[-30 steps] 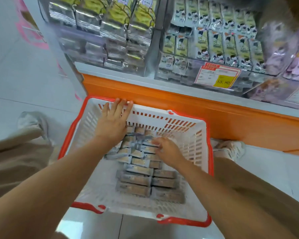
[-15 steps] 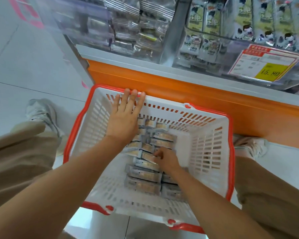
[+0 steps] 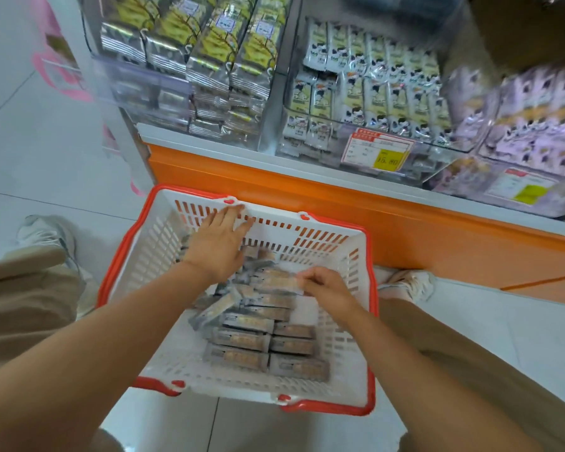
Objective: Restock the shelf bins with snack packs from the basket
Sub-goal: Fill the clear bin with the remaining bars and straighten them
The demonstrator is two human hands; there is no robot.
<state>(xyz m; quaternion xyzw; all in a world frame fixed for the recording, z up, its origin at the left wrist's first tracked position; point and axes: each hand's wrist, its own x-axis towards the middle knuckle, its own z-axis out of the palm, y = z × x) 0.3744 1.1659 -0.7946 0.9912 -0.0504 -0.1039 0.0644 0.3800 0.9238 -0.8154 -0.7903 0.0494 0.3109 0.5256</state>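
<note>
A white basket [image 3: 335,380] with a red rim stands on the floor between my knees. Several grey snack packs [image 3: 248,340] with tan windows lie piled inside it. My left hand [image 3: 217,244] lies flat with straight fingers on the basket's far wall. My right hand [image 3: 323,285] pinches one end of a grey snack pack [image 3: 276,283] and holds it a little above the pile. Clear shelf bins [image 3: 366,148] of packs rise behind the basket.
An orange shelf base [image 3: 405,223] runs just behind the basket. The bins hold green-yellow packs [image 3: 193,50], cow-print packs [image 3: 372,89] and purple packs [image 3: 535,125]. Price tags [image 3: 377,151] hang on the bin fronts. My shoes [image 3: 408,283] flank the basket on white tiles.
My right hand has taken hold of a pack and lifted it off the pile. The view has tilted up toward the bins. My left hand stays on the far wall.
</note>
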